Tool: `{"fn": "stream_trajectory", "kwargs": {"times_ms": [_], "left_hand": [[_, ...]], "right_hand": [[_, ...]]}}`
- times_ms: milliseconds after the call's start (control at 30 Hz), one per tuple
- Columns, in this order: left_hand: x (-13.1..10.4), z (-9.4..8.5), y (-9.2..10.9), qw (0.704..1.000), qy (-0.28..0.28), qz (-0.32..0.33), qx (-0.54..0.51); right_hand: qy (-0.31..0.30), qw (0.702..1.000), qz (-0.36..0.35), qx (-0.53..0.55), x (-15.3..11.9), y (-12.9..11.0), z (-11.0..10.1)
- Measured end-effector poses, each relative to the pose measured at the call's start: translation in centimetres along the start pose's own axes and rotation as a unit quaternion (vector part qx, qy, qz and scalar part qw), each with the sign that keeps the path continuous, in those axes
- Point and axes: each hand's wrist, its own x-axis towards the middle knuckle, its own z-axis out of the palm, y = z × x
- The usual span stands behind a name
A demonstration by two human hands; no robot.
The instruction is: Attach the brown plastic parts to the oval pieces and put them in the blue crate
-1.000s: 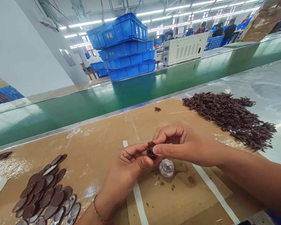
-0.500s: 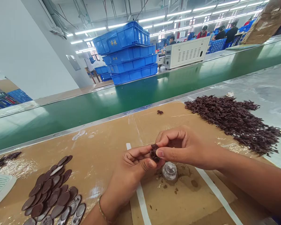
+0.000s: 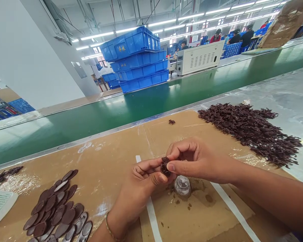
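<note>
My left hand [image 3: 137, 188] is closed in a pinch on a small dark brown oval piece [image 3: 164, 167], held upright above the worktop. My right hand [image 3: 204, 163] meets it there, thumb and forefinger pressed on the same piece; whether they also hold a second small part is hidden. Just below my fingers stands a small clear round container [image 3: 182, 186], with brown spots around it. To the left lies a heap of flat dark brown oval pieces [image 3: 68, 216], some with a pale shiny face. A large pile of small knobbly dark brown parts [image 3: 252, 129] spreads at the right.
Brown sheeting with white tape strips [image 3: 154, 218] covers the worktop. Behind runs a green conveyor belt [image 3: 91, 121], with stacked blue crates [image 3: 141, 80] and a cream machine box [image 3: 202, 57] beyond. A white label sheet [image 3: 1, 206] lies far left. Several people work in the background.
Both hands stay together on the brown oval piece, with only a very slight shift of the fingers. The whole view has moved a little.
</note>
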Motion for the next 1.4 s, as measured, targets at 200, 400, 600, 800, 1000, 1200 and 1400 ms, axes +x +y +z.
{"fn": "stream_trajectory", "kwargs": {"times_ms": [200,400,600,800,1000,1200,1400], "left_hand": [[0.25,-0.28,-0.18,1.000,-0.008,0.011,0.006],[0.35,-0.27,-0.23,1.000,-0.011,0.012,0.005],[0.14,-0.12,0.04,1.000,-0.012,0.014,0.006],[0.11,0.00,0.12,1.000,-0.018,0.011,0.005],[0.26,-0.06,-0.15,0.999,-0.024,0.023,-0.007],[0.23,-0.02,-0.04,1.000,-0.016,0.013,0.009],[0.23,-0.15,-0.32,1.000,-0.007,0.010,0.010]], "right_hand": [[0.002,1.000,0.010,0.006,-0.14,-0.25,0.18],[0.008,1.000,0.015,0.005,0.01,-0.44,0.18],[0.003,1.000,0.010,0.006,-0.06,-0.10,0.11],[-0.006,1.000,0.008,0.007,-0.08,-0.09,0.09],[0.001,1.000,0.011,0.009,0.15,-0.05,0.10],[-0.002,1.000,0.002,0.011,-0.04,-0.01,0.06],[-0.009,1.000,0.000,0.009,0.05,0.11,0.03]]}}
